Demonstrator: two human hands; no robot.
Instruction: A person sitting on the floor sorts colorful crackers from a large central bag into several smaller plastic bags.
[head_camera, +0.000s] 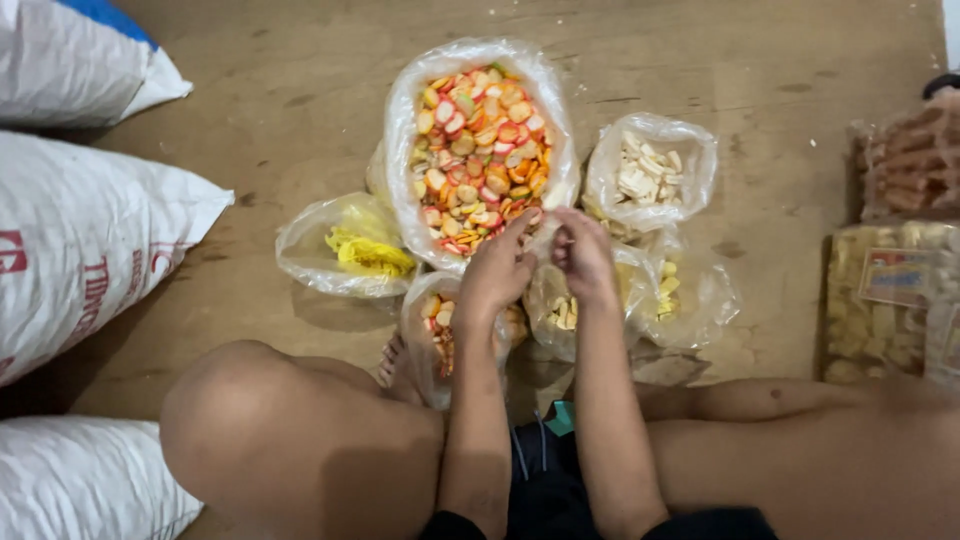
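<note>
A large clear plastic bag (400, 120) full of round red, orange and white crackers stands open on the floor in front of me. My left hand (495, 275) reaches to its near rim, fingers touching the crackers and the plastic edge. My right hand (583, 255) is beside it, fingers curled at the same rim, pinching the plastic or a small piece; which one is unclear. Under my hands lie smaller clear bags of crackers (432, 330) and pale chips (560, 305).
A bag of white chips (650, 170) sits to the right, a bag with yellow contents (350, 248) to the left. White woven sacks (80, 230) line the left side. Packed snack bundles (890, 290) stand at the right. My bare knees frame the bottom.
</note>
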